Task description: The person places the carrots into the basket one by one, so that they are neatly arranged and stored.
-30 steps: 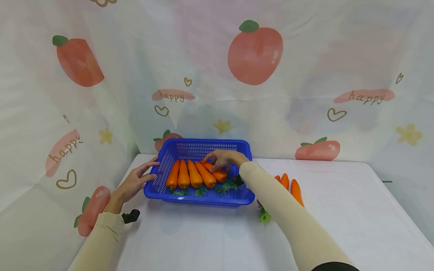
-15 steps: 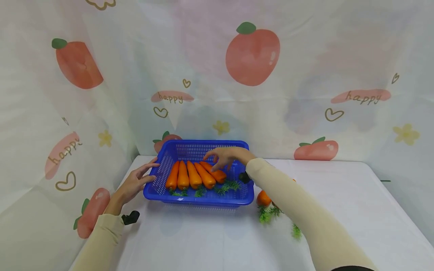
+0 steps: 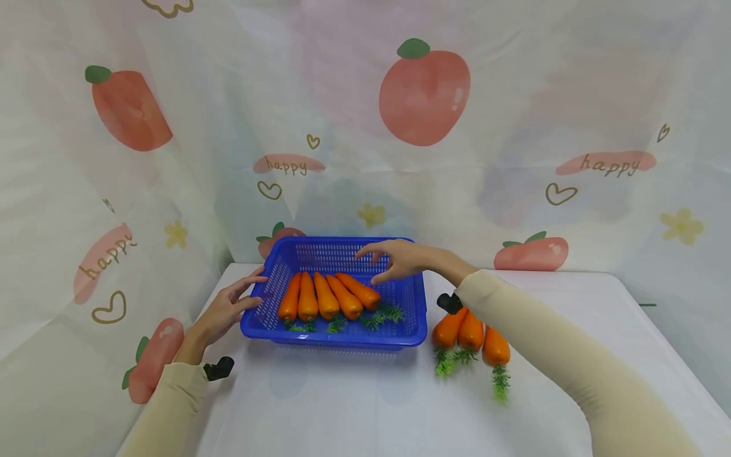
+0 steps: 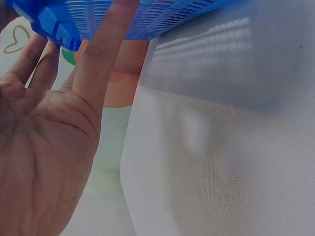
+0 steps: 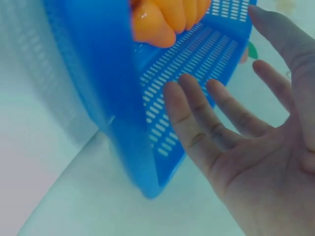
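Observation:
A blue plastic basket (image 3: 342,339) with slotted walls stands on the table. Several orange carrots (image 3: 327,297) with green tops lie side by side in it, tips toward the back. My left hand (image 3: 225,311) rests against the basket's left rim, fingers extended; in the left wrist view its thumb (image 4: 101,59) touches the basket's outer side. Over the back right part of the basket hovers my right hand (image 3: 400,259), its fingers spread and holding nothing. The right wrist view shows the fingers (image 5: 197,105) apart, with carrots (image 5: 155,27) beyond them inside the basket.
Right of the basket, three more carrots (image 3: 471,333) lie on the white table (image 3: 342,400), partly under the right forearm in the head view. A patterned cloth (image 3: 485,95) hangs behind the table and along its left side.
My right hand has let go of the rightmost carrot in the basket and moved up and right, away from it. The left hand stays at the rim. Carrots on the table came into fuller view.

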`<control>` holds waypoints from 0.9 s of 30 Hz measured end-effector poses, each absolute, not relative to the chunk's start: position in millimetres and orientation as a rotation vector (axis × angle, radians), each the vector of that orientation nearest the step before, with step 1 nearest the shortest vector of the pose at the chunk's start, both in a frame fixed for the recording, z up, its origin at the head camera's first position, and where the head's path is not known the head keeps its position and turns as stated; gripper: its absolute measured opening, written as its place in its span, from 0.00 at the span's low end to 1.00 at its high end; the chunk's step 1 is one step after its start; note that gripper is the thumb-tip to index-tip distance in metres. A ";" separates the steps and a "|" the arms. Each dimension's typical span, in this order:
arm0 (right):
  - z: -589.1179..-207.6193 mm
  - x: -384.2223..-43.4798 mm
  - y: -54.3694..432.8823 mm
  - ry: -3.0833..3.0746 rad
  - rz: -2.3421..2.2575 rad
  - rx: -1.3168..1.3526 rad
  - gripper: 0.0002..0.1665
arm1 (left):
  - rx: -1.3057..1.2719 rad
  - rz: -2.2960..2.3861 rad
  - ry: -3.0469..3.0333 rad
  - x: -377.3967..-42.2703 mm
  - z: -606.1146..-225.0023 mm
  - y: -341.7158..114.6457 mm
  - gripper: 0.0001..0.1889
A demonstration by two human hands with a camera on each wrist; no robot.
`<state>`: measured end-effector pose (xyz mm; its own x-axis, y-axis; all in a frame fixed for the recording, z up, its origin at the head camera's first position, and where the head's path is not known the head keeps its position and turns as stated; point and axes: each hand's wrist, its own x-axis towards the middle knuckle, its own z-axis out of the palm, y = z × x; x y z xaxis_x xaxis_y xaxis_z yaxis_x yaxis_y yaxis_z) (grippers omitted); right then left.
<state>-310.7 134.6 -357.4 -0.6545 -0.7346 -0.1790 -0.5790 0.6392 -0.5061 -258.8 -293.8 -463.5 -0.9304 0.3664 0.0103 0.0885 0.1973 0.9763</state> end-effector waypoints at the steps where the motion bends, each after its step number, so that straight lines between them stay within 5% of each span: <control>1: -355.7 -307.7 138.7 2.497 -0.609 -1.044 0.40 | 0.441 1.806 2.249 -258.9 -463.3 -293.7 0.28; 27: -340.0 -262.7 222.2 2.701 -0.790 -0.911 0.40 | 0.423 1.779 2.286 -257.3 -463.1 -293.0 0.29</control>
